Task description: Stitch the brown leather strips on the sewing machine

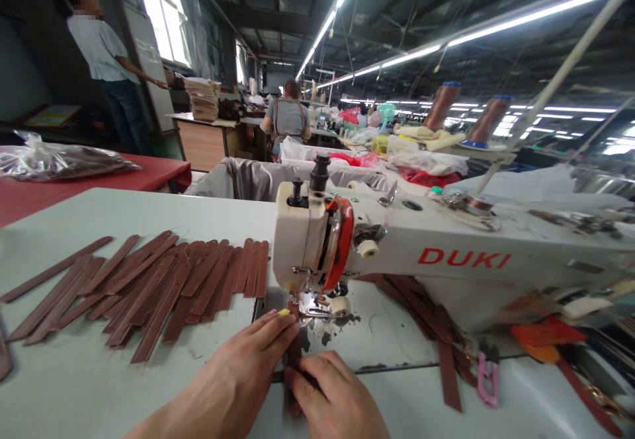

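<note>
A brown leather strap [294, 346] lies lengthwise under the needle of a white sewing machine [397, 234] marked DUKI. My left hand [248, 353] presses on the strap's left side close to the presser foot, its fingers together; something yellow covers one fingertip. Nearer to me, my right hand [332, 393] grips the strap's near part, thumb on the left and fingers curled. The hands partly hide the strap. To the left spreads a pile of brown straps [163, 280] on the pale table [69, 214].
More brown strips [417, 300] lie under the machine arm, with purple-handled thread snips [488, 373] beside them. A plastic bag [64, 158] rests on a red table [163, 169] at left. Thread cones [441, 105] stand behind. One person [106, 62] stands far left; another person [288, 121] sits ahead.
</note>
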Available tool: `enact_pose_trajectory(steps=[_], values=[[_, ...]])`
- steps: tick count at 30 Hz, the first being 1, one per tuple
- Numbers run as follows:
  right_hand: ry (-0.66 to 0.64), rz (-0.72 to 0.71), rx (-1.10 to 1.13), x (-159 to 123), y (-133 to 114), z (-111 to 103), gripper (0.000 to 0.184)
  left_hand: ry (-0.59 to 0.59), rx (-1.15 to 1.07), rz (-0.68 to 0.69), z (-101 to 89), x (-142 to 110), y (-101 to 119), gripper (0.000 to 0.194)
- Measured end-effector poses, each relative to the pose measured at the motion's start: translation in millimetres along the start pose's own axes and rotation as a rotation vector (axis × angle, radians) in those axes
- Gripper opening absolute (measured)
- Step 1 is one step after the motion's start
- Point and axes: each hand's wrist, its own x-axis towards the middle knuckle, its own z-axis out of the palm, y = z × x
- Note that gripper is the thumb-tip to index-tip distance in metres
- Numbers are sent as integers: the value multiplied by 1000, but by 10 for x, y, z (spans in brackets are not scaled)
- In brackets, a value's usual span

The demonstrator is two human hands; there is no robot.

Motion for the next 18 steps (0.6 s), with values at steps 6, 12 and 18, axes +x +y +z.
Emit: enact_pose_trajectory(steps=[6,12,18], values=[[-4,-19,6,-13,28,-12,23,9,-27,-11,-24,16,-12,53],[69,-126,-57,81,-38,-105,33,28,-11,-26,-32,49,10,55],[96,-71,-81,54,-16,-440,48,4,-15,-47,-90,79,35,56]])
